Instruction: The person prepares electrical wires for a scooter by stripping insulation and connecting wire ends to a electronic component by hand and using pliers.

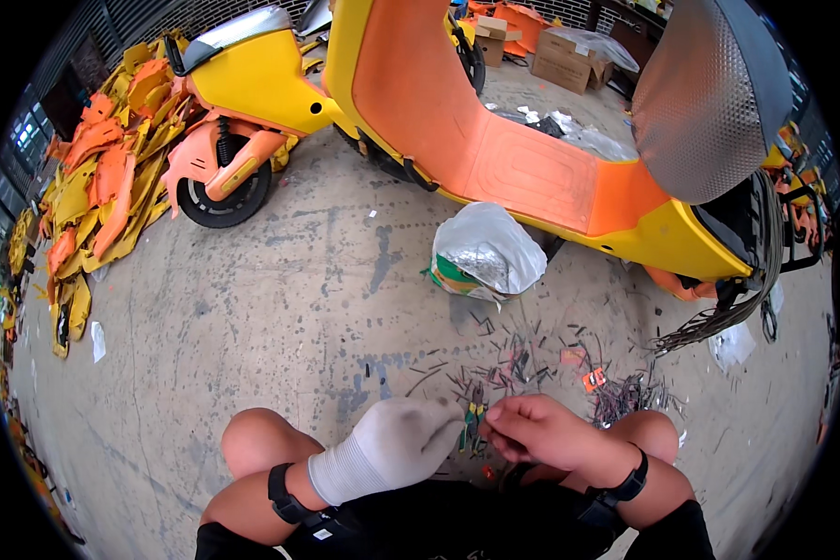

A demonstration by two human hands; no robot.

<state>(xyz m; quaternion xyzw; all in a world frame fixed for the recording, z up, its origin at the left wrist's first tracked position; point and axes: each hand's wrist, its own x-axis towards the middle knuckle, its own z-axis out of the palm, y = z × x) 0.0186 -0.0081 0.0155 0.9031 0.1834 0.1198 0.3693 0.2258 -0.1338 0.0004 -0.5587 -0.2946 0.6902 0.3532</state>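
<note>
A grey, stained concrete floor (205,317) runs beneath everything. Across its far part stands a yellow-and-orange plastic scooter (532,182), its front wheel toward the left. Left of it rises a loose pile of yellow and orange plastic panels (112,177). A brown cardboard box (567,63) sits behind the scooter, and a long bundle of thin greyish wires (719,325) hangs at its rear end.

Just this side of the footboard stands a bulky bag with a crumpled whitish plastic top (490,247) and a green lower part.

Nearest the person, the left hand, in a pale knitted glove (392,443), has its fingers curled together; the bare right hand (549,431) bends its thumb and index finger toward each other. Whether either pinches something I cannot tell. Between them, on the floor, lie pliers with green-and-yellow handles (476,415).

To the right spreads a tangled heap of dark and reddish wire pieces (625,399), with a small flat red-orange scrap (595,379) beside it.
</note>
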